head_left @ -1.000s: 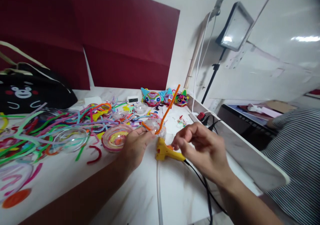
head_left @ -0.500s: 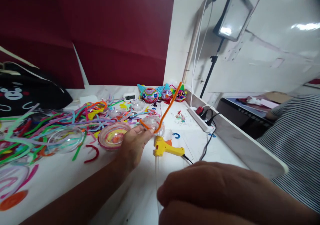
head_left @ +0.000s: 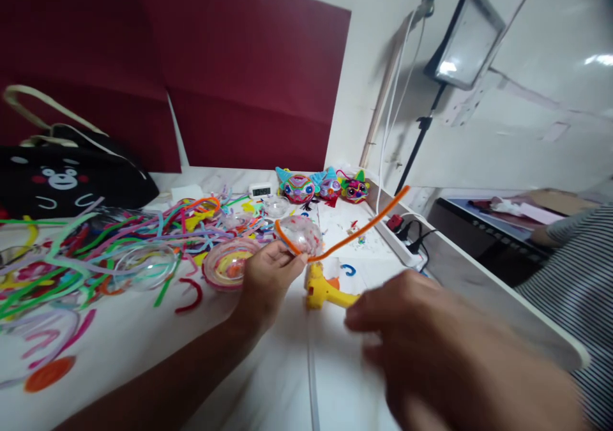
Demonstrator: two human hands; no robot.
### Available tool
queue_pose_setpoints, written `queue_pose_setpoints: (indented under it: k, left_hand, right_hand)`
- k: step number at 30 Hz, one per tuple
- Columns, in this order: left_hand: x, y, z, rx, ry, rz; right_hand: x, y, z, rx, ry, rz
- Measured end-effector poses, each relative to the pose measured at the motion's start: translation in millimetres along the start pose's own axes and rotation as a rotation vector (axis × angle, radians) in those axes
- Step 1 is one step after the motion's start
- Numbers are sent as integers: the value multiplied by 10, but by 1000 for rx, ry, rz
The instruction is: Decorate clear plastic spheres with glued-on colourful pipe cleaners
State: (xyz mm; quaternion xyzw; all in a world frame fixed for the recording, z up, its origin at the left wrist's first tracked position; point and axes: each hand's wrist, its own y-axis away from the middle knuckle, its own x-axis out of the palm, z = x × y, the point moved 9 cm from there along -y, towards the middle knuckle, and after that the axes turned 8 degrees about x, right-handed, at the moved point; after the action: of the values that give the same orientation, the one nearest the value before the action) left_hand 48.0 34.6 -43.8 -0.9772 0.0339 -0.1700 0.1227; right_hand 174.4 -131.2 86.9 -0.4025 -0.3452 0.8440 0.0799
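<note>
My left hand (head_left: 271, 278) pinches a clear plastic half-ball (head_left: 304, 234) with an orange pipe cleaner (head_left: 371, 225) lying along its edge, the long end sticking out to the right. Just right of that hand, a yellow hot glue gun (head_left: 328, 292) lies on the table. My right hand (head_left: 431, 341), smeared by motion, is close to the glue gun's handle; whether it touches it I cannot tell. Left of my left hand sits a round piece wound in coloured rings (head_left: 225, 262).
Loose pipe cleaners (head_left: 90, 252) cover the table's left side around another clear half-ball (head_left: 146, 266). Finished animal heads (head_left: 299, 189) stand by the wall. A power strip (head_left: 397, 239) runs along the right ledge. A person in a striped top (head_left: 579, 278) is at far right.
My right hand has moved forward, up towards the glue gun's handle. The orange pipe cleaner's free end has swung down to the right. The view has shifted slightly left.
</note>
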Motion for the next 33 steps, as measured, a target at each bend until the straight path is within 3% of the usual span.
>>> queue_pose_setpoints:
  k: [2, 6, 9, 12, 20, 28, 33]
  left_hand:
    - [-15, -6, -31, 13, 10, -23]
    - [-6, 8, -69, 10, 76, -59]
    - [20, 28, -86, 14, 103, -56]
    - [38, 42, -83, 12, 115, -36]
    - [34, 40, -128, 62, 122, -22]
    - [54, 66, -124, 46, 86, -8]
    - [69, 71, -119, 59, 27, 16]
  right_hand:
    - [142, -75, -323, 110, -167, -26]
    - [782, -80, -1103, 572, -637, 82]
    - [1126, -32, -1307, 823, -922, 111]
    - [1267, -29, -1293, 937, -1067, 73]
    - [1308, -119, -1290, 893, -1091, -46]
    - [1049, -278, -1327, 700, -856, -106]
    - [983, -328, -1263, 637, -837, -97]
